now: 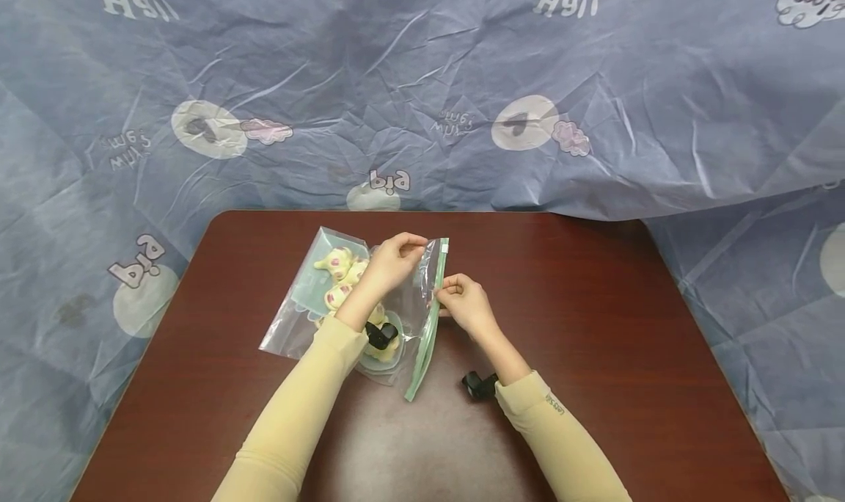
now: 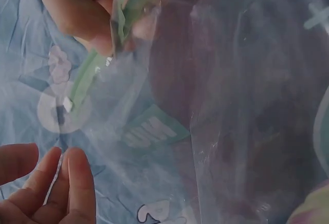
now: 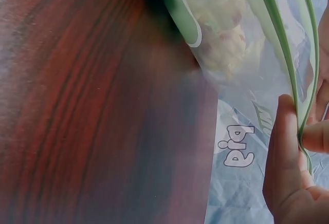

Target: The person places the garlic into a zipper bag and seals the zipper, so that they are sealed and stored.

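Observation:
A clear plastic zip bag [image 1: 411, 300] with a green zip strip [image 1: 428, 337] lies over the table, its zip edge raised and facing right. Inside are several pale yellow pieces with pink marks [image 1: 337, 263], partly hidden by the left forearm; their kind is unclear. My right hand [image 1: 467, 305] pinches the strip partway along, thumb against fingers, as the right wrist view confirms. Close to the strip's far end and its white slider [image 2: 68, 104], my left hand [image 2: 59, 193] has fingers extended with nothing between them. Light green printing [image 2: 154, 127] shows on the bag.
The brown wooden table [image 1: 627, 340] has rounded far corners. Behind it hangs a wrinkled blue printed cloth [image 1: 396, 84]. A black wrist camera [image 1: 381, 335] sits on the left wrist, another black device [image 1: 478, 386] at the right wrist.

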Motion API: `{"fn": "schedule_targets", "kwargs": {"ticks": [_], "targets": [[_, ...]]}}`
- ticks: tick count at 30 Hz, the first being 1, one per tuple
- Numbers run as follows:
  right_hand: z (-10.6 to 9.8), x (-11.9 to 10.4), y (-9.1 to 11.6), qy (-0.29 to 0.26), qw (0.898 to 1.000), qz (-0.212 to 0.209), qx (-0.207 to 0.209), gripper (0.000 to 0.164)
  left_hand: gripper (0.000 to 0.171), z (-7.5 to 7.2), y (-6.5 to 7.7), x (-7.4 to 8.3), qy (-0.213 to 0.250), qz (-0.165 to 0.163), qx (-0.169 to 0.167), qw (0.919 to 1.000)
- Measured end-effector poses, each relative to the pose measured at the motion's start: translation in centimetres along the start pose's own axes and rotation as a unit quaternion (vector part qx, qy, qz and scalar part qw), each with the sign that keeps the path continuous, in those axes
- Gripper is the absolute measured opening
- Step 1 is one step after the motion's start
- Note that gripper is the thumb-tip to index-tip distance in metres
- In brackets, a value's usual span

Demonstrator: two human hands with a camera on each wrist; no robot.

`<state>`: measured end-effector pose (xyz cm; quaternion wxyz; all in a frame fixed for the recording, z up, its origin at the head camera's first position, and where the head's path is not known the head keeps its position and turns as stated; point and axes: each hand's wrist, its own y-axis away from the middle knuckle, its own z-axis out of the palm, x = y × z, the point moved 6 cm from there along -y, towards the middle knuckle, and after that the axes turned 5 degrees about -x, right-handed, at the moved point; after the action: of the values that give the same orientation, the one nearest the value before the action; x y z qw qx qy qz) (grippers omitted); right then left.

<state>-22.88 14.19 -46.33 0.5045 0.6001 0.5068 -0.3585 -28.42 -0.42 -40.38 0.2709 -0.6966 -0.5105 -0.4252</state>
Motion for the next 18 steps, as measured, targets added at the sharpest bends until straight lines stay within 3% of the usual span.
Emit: {"fn": "schedule_targets", "kwargs": {"ticks": [7,13,18], "targets": [[-0.3,0.5,0.7,0.007,1.0,-0.001,-0.001,0.016,0.025,1.0,-1.6,0.4,-0.069,0.014,-0.001,0.9975],[-0.4,0.8,1.2,0.011,1.0,0.003,-0.007,0.018,0.028,2.3,-2.8,0.2,-0.101,0.042,-0.054,0.9925],[-0.5,1.1,1.3,0.013,1.0,-0.003,-0.011,0.017,0.028,3.3,-3.3,-0.1,-0.109,0.046,-0.091,0.9888]]}}
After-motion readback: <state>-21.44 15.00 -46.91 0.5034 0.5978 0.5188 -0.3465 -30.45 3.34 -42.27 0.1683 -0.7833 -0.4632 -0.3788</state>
